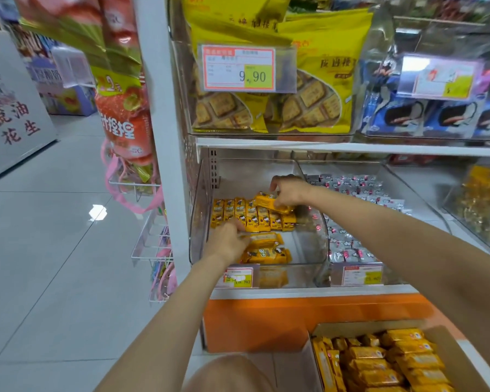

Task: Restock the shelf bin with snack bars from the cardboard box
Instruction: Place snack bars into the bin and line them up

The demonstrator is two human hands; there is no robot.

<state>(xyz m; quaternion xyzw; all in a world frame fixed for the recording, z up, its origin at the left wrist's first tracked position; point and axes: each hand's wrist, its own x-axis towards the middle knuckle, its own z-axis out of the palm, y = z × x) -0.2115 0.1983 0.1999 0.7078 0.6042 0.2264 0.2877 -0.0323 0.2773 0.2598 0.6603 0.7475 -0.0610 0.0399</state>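
In the clear shelf bin (pixel 201 210), the right hand (pixel 288 193) has its fingers clamped on a yellow snack bar (pixel 270 203) just above the far row of bars (pixel 252 215), its long axis left to right and dipping rightward. The left hand (pixel 227 242) pinches the left end of a second bar (pixel 265 239), lying left to right in the near half. The cardboard box (pixel 470 363) sits near right, full of bars.
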